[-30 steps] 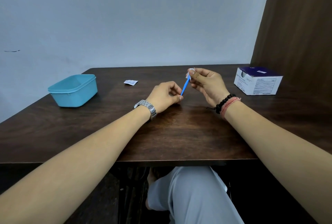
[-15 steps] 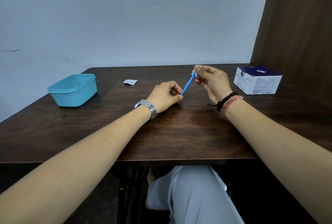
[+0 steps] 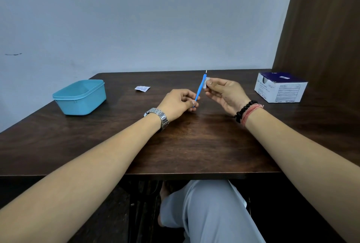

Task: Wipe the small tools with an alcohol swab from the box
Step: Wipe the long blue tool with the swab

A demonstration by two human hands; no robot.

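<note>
Dark wood-grain table (image 3: 175, 145) stands against a plain pale wall, with a brown panel at 3 o'clock. Both forearms reach forward over the table, bare to the wrist. Left hand (image 3: 178, 104), with a metal link watch (image 3: 158, 117) on its wrist, has fingers curled and pinches the lower end of the blue tool (image 3: 199, 90). Tool is a slim plastic rod, tilted slightly right of upright, with a fine metal tip at 12 o'clock. Right hand (image 3: 226, 92), wearing a black bead bracelet and pink thread, pinches a small white swab (image 3: 206, 83) between thumb and fingertips, touching the tool's upper shaft. Swab box (image 3: 280, 90), white card with a dark blue top, sits at 2 o'clock. Turquoise plastic tub (image 3: 81, 96) with rounded corners sits at 10 o'clock; a flat wrapper (image 3: 142, 88) lies at 11 o'clock.
</note>
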